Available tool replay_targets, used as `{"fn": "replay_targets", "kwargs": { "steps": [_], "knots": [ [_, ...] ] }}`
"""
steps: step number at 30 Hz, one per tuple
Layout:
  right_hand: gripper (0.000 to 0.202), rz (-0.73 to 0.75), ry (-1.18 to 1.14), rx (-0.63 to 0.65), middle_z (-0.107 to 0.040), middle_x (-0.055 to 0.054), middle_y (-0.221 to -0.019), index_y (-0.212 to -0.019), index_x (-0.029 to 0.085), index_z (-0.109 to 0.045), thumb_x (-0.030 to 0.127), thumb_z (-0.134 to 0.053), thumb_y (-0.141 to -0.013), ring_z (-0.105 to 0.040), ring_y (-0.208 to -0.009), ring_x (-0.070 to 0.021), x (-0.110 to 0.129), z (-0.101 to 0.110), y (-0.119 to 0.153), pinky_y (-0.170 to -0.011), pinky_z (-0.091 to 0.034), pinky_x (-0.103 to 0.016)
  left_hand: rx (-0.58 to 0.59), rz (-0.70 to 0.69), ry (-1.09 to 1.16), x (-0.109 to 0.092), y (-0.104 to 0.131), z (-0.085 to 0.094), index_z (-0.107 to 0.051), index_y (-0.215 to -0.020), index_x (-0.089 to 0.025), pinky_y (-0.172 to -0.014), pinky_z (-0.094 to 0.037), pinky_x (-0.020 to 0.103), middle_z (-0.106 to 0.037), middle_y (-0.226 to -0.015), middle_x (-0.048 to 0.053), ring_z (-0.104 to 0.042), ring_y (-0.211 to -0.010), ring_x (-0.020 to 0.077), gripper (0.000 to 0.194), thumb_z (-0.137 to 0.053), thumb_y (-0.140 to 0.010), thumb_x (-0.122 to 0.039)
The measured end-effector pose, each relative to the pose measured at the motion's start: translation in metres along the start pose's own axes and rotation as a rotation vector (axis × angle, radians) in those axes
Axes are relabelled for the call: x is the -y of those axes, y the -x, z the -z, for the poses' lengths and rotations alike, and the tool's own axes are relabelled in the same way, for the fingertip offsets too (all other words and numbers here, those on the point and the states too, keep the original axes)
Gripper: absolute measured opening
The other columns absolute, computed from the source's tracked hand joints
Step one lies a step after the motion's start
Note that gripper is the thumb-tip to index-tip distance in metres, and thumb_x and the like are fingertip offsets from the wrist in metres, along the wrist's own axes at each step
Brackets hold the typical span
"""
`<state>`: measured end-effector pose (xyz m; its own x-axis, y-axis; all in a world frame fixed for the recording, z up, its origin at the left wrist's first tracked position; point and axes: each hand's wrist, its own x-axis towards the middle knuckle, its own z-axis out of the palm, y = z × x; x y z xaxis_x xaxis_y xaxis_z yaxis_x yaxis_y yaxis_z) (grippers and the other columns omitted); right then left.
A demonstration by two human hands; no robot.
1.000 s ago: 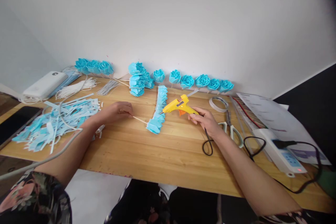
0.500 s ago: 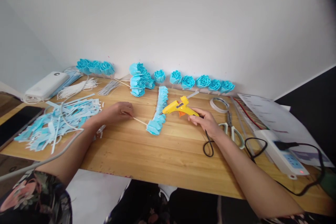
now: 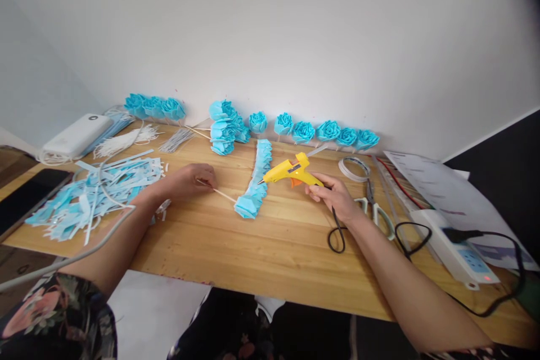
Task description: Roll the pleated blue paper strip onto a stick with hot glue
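Note:
Between the fingers of my left hand (image 3: 196,180) is a thin wooden stick (image 3: 223,195). Its far end runs into a partly rolled blue flower head (image 3: 247,206) lying on the table. From that head a pleated blue strip (image 3: 262,160) stretches away toward the wall. My right hand (image 3: 333,194) is closed round the handle of a yellow glue gun (image 3: 291,170), whose nozzle points left, at or just over the strip. Whether the nozzle touches it I cannot tell.
Several blue flowers (image 3: 328,130) line the wall. Cut blue strips (image 3: 101,197), a phone (image 3: 31,197) and a white power bank (image 3: 78,136) lie left. Scissors (image 3: 382,218), a tape roll (image 3: 353,169), a power strip (image 3: 458,247) and paper sheets (image 3: 442,197) are right.
The glue gun's nozzle has shifted very slightly along the strip, and the rolled head has turned a little. Both hands keep their holds.

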<state>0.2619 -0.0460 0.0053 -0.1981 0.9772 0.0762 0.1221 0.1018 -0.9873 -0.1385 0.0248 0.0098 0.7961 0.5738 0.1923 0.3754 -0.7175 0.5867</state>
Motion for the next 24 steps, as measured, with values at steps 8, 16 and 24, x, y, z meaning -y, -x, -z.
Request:
{"fn": "replay_targets", "kwargs": {
  "steps": [8, 16, 24],
  "knots": [
    [0.041, 0.003, 0.282, 0.036, -0.071, -0.005, -0.093, -0.111, 0.02, -0.072, 0.04, -0.072, -0.075, -0.058, -0.077, -0.0195, 0.005, -0.006, 0.001, -0.068, -0.042, -0.031, 0.076, 0.071, 0.02, -0.004, 0.0, 0.005, -0.07, -0.088, -0.015, -0.071, -0.047, 0.022, -0.064, -0.087, 0.006, -0.061, -0.08, 0.014, 0.02, -0.061, -0.087, -0.032],
    [0.042, 0.004, 0.091, 0.033, -0.063, -0.001, -0.073, -0.111, 0.014, -0.07, 0.04, -0.068, -0.078, -0.042, -0.056, -0.0109, 0.005, -0.006, 0.0, -0.058, -0.036, -0.028, -0.016, 0.263, 0.016, 0.0, -0.003, 0.006, -0.066, -0.111, -0.015, -0.074, -0.05, 0.027, -0.068, -0.098, 0.008, -0.062, -0.087, 0.0187, 0.046, -0.055, -0.088, -0.053],
    [0.043, 0.0, 0.048, 0.027, -0.062, -0.002, -0.075, -0.112, 0.014, -0.069, 0.04, -0.069, -0.077, -0.04, -0.056, -0.0107, 0.003, -0.004, 0.0, -0.057, -0.035, -0.027, -0.201, 0.183, -0.187, -0.121, 0.045, -0.019, -0.063, -0.122, -0.024, -0.097, -0.046, 0.041, -0.063, -0.122, 0.011, -0.057, -0.113, 0.0256, 0.032, -0.05, -0.094, -0.034]
  ]
}}
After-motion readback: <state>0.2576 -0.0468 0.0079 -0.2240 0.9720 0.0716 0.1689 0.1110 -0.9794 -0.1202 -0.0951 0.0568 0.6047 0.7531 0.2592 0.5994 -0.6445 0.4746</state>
